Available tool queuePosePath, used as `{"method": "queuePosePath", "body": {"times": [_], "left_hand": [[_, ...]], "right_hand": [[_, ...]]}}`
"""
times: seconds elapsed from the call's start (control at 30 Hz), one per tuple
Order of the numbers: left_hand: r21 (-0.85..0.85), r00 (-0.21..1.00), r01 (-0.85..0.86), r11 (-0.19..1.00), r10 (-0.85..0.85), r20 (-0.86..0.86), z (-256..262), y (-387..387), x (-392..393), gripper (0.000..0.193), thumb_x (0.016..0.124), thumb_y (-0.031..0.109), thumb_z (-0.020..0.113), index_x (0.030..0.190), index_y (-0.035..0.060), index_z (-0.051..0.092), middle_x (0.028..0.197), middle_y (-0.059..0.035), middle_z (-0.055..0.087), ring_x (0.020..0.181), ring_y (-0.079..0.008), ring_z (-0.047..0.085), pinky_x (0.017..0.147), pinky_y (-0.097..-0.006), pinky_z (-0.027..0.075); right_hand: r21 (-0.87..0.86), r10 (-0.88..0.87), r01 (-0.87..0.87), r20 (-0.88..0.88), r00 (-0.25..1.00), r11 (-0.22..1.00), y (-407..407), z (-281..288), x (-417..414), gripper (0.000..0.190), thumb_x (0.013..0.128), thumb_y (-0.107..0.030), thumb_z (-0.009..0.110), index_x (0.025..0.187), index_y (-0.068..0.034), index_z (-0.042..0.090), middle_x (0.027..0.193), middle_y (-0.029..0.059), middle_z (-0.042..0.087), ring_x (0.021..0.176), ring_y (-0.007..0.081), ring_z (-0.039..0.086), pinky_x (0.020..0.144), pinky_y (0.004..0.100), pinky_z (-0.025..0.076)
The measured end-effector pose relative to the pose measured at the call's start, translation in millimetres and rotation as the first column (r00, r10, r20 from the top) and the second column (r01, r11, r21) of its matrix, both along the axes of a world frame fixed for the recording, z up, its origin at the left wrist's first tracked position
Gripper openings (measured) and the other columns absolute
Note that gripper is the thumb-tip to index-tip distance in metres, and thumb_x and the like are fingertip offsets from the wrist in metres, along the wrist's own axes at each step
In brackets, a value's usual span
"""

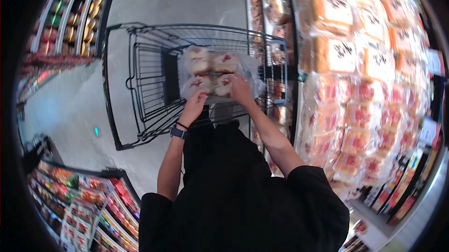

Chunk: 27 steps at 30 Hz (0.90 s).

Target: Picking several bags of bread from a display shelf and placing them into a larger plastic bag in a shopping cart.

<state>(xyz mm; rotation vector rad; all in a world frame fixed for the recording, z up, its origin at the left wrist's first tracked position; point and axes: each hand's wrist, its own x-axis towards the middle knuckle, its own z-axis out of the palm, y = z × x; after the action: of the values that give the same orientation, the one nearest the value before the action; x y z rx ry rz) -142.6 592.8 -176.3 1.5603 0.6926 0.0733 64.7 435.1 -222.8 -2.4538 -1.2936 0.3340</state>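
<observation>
A clear plastic bag of white buns or bread pieces with red marks lies in the metal wire shopping cart in front of me. My right hand is at the bag's near right part, its fingers on or just over the piece there; whether they grip the plastic is unclear. My left hand, with a watch and a dark band on its wrist, is at the bag's near left edge. Its fingers are slightly bent and apart, with nothing visible between them.
Packaged bread loaves are stacked high on the right, beside shelves with more packages. Shelves of packaged goods stand at the upper left and lower left. Grey floor runs left of the cart.
</observation>
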Motion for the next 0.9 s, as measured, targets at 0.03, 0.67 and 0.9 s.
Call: {"method": "queuePosePath", "body": {"times": [0.03, 0.67, 0.9], "left_hand": [[0.019, 0.999, 0.048, 0.999, -0.048, 0.016, -0.5, -9.0, 5.1, 0.027, 0.102, 0.017, 0.056, 0.124, 0.0029, 0.06, 0.103, -0.0128, 0.072, 0.094, -0.0223, 0.069, 0.086, -0.0327, 0.053], [-0.644, 0.832, 0.536, 0.545, -0.471, 0.294, 107.7, -362.4, 140.7, 0.033, 0.106, 0.025, 0.049, 0.122, -0.0023, 0.059, 0.081, -0.0031, 0.06, 0.089, -0.0177, 0.063, 0.094, -0.0372, 0.052], [-0.566, 0.785, 0.608, 0.557, -0.53, 0.322, 142.9, -415.5, 141.0, 0.031, 0.106, 0.024, 0.049, 0.12, -0.0024, 0.06, 0.081, -0.0045, 0.06, 0.081, -0.0169, 0.06, 0.092, -0.0368, 0.05]], "right_hand": [[0.108, -0.005, 0.008, -0.026, 1.0, 0.994, -9.5, 14.5, -3.8, 0.044, 0.077, -0.005, 0.063, 0.122, -0.006, 0.061, 0.126, 0.0211, 0.058, 0.118, 0.0405, 0.054, 0.102, 0.0484, 0.044], [0.361, -0.696, 0.761, -0.319, 0.643, 0.539, -530.6, 295.0, -123.0, 0.026, 0.101, -0.023, 0.058, 0.118, -0.005, 0.066, 0.107, 0.0131, 0.069, 0.1, 0.0265, 0.067, 0.09, 0.0381, 0.053], [0.725, -1.0, 0.689, 0.001, 0.023, 0.017, -695.3, 391.4, -143.1, 0.035, 0.096, -0.029, 0.064, 0.121, -0.005, 0.065, 0.12, 0.0155, 0.067, 0.112, 0.0356, 0.063, 0.1, 0.044, 0.048]]}}
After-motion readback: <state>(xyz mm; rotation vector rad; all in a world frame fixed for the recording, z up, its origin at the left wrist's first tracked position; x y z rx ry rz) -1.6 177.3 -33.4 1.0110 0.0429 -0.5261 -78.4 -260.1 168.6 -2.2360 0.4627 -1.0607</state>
